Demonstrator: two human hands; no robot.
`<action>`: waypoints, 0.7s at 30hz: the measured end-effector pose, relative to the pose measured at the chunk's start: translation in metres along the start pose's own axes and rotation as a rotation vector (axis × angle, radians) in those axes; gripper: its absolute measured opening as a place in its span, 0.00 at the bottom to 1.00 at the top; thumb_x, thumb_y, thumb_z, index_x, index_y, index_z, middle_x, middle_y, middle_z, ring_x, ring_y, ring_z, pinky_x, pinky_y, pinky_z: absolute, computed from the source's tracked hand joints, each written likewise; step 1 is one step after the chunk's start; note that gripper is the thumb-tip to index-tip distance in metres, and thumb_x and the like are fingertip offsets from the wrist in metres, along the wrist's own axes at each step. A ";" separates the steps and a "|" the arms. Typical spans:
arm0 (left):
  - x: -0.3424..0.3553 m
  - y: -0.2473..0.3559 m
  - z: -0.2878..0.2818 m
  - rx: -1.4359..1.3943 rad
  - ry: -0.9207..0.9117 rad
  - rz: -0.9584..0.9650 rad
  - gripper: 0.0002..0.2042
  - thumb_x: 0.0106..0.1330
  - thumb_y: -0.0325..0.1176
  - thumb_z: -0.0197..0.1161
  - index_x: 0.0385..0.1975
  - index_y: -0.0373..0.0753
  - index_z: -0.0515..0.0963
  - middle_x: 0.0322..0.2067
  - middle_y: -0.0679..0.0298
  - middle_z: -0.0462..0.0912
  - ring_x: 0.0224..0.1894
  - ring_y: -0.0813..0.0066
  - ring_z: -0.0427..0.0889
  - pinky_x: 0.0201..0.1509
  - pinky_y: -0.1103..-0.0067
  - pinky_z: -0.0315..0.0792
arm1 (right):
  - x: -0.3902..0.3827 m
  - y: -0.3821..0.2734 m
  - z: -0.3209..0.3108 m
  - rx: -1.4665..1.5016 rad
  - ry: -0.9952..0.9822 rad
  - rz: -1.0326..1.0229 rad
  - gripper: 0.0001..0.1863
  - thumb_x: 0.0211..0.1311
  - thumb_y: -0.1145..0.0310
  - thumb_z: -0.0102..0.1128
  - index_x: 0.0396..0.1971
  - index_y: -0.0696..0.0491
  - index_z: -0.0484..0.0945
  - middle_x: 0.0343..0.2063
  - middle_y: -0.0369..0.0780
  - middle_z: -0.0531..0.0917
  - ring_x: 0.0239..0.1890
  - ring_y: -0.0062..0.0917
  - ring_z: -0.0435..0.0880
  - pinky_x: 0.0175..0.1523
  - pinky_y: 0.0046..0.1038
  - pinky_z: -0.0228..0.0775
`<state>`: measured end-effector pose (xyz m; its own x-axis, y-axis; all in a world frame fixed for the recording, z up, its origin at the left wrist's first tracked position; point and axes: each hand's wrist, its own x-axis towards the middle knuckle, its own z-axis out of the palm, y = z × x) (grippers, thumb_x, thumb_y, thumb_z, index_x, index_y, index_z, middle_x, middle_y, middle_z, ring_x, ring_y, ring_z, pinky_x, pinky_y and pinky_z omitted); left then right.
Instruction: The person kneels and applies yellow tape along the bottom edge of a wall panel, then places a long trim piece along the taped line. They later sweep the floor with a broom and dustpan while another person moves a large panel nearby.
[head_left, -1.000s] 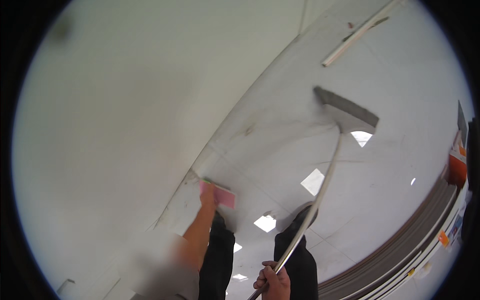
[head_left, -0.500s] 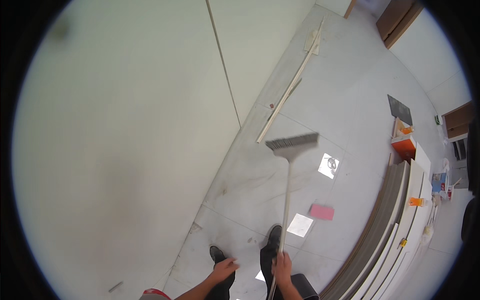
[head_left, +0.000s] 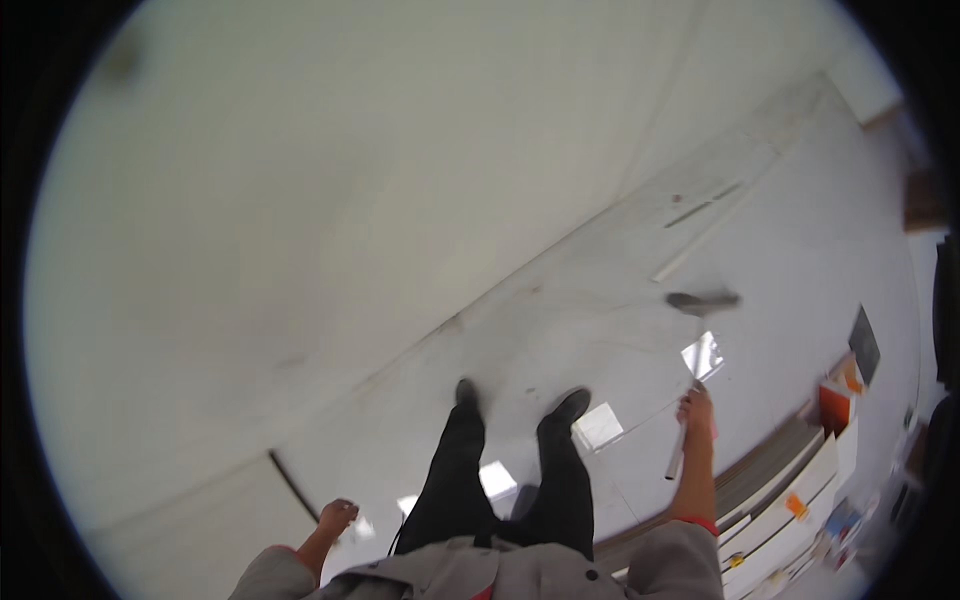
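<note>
My right hand [head_left: 695, 405] is wrapped round the pale handle of a broom [head_left: 699, 345], held out to the right. The broom's dark, blurred bristle head [head_left: 703, 302] points away from me, over or on the floor; contact cannot be made out. Low on the left, my left hand [head_left: 338, 515] hangs with loosely bent fingers and nothing visible in it. A dark narrow strip [head_left: 292, 485] shows just beyond that hand, apparently behind it.
A large pale wall [head_left: 300, 200] rises on the left. Long thin strips [head_left: 710, 225] lie along its base. Stacked boards [head_left: 770, 490], an orange box [head_left: 835, 408] and a dark mat [head_left: 864, 345] are at the right. Bright light patches [head_left: 600, 427] fall on the tiled floor.
The view has swung, bringing more of my body into sight. My right hand has moved out to the right with the broom. My left hand is now farther from my legs.
</note>
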<state>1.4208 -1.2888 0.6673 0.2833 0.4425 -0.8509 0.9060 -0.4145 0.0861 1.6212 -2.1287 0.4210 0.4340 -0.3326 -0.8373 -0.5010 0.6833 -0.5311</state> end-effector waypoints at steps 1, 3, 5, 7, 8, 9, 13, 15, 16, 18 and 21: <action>-0.022 -0.010 0.012 -0.020 -0.020 -0.043 0.18 0.63 0.42 0.67 0.43 0.32 0.80 0.32 0.59 0.86 0.34 0.72 0.85 0.34 0.77 0.78 | -0.031 -0.006 0.003 -0.150 0.017 0.004 0.23 0.68 0.72 0.46 0.63 0.42 0.66 0.16 0.30 0.65 0.11 0.14 0.60 0.12 0.19 0.53; -0.051 -0.048 0.035 -0.036 -0.086 -0.132 0.18 0.63 0.43 0.67 0.43 0.33 0.81 0.33 0.59 0.86 0.34 0.72 0.85 0.35 0.77 0.78 | -0.107 0.007 0.011 -0.498 0.077 -0.021 0.25 0.69 0.74 0.47 0.64 0.42 0.65 0.18 0.32 0.68 0.11 0.14 0.62 0.13 0.19 0.56; -0.063 -0.082 0.056 -0.037 -0.175 -0.179 0.18 0.64 0.44 0.67 0.44 0.35 0.81 0.34 0.60 0.86 0.36 0.72 0.86 0.36 0.77 0.78 | -0.181 0.037 0.026 -0.652 0.026 0.121 0.25 0.69 0.75 0.47 0.65 0.41 0.66 0.17 0.31 0.68 0.11 0.15 0.62 0.13 0.21 0.57; -0.061 -0.088 0.070 -0.042 -0.265 -0.146 0.19 0.64 0.44 0.66 0.46 0.35 0.81 0.35 0.60 0.86 0.36 0.73 0.86 0.36 0.77 0.78 | -0.204 0.111 0.005 -0.669 -0.365 0.301 0.31 0.67 0.75 0.51 0.69 0.39 0.63 0.20 0.33 0.72 0.12 0.16 0.66 0.14 0.23 0.62; -0.057 -0.093 0.075 -0.096 -0.285 -0.142 0.19 0.65 0.43 0.66 0.48 0.35 0.79 0.36 0.60 0.86 0.38 0.72 0.85 0.38 0.77 0.78 | -0.235 0.130 0.027 -0.583 -0.596 0.473 0.32 0.66 0.74 0.53 0.69 0.37 0.63 0.20 0.32 0.72 0.13 0.16 0.66 0.15 0.22 0.61; -0.052 -0.094 0.075 -0.136 -0.307 -0.128 0.20 0.66 0.43 0.65 0.51 0.35 0.78 0.38 0.61 0.85 0.40 0.72 0.84 0.39 0.76 0.78 | -0.268 0.164 0.071 -0.261 -0.625 0.727 0.31 0.67 0.73 0.53 0.70 0.38 0.63 0.19 0.32 0.72 0.12 0.16 0.65 0.16 0.21 0.61; -0.069 -0.108 0.058 -0.483 -0.165 -0.073 0.19 0.69 0.39 0.61 0.54 0.34 0.75 0.41 0.60 0.84 0.44 0.71 0.84 0.44 0.74 0.77 | -0.314 0.348 0.219 -0.984 -0.985 0.532 0.30 0.62 0.73 0.55 0.67 0.50 0.67 0.16 0.35 0.72 0.11 0.20 0.69 0.15 0.26 0.62; -0.083 -0.134 0.043 -0.492 -0.096 -0.105 0.20 0.68 0.40 0.62 0.54 0.34 0.75 0.39 0.61 0.84 0.42 0.72 0.84 0.44 0.75 0.77 | -0.310 0.439 0.267 -1.109 -1.232 0.421 0.27 0.60 0.74 0.54 0.63 0.53 0.71 0.16 0.36 0.73 0.11 0.23 0.70 0.15 0.29 0.63; -0.092 -0.152 0.037 -0.495 -0.069 -0.120 0.20 0.67 0.40 0.63 0.53 0.34 0.76 0.38 0.61 0.85 0.41 0.73 0.84 0.44 0.75 0.77 | -0.313 0.464 0.295 -1.167 -1.156 0.370 0.29 0.60 0.75 0.55 0.64 0.52 0.69 0.15 0.37 0.73 0.10 0.24 0.69 0.15 0.30 0.62; -0.103 -0.192 0.028 -0.454 -0.047 -0.152 0.17 0.70 0.39 0.59 0.52 0.33 0.76 0.40 0.59 0.84 0.43 0.70 0.84 0.44 0.73 0.78 | -0.284 0.480 0.326 -0.886 -0.934 0.576 0.29 0.60 0.75 0.55 0.65 0.51 0.68 0.15 0.37 0.72 0.11 0.23 0.68 0.16 0.29 0.62; -0.120 -0.255 0.042 -0.470 -0.082 -0.333 0.16 0.71 0.39 0.59 0.50 0.34 0.77 0.39 0.59 0.84 0.41 0.70 0.85 0.44 0.73 0.79 | -0.244 0.443 0.302 -0.542 -0.719 0.732 0.30 0.61 0.75 0.57 0.65 0.49 0.67 0.17 0.36 0.72 0.13 0.21 0.68 0.17 0.27 0.62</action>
<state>1.1424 -1.2693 0.7259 -0.0494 0.4174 -0.9074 0.9897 0.1426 0.0117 1.5192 -1.5482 0.4292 0.1457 0.5918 -0.7928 -0.9877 0.1335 -0.0818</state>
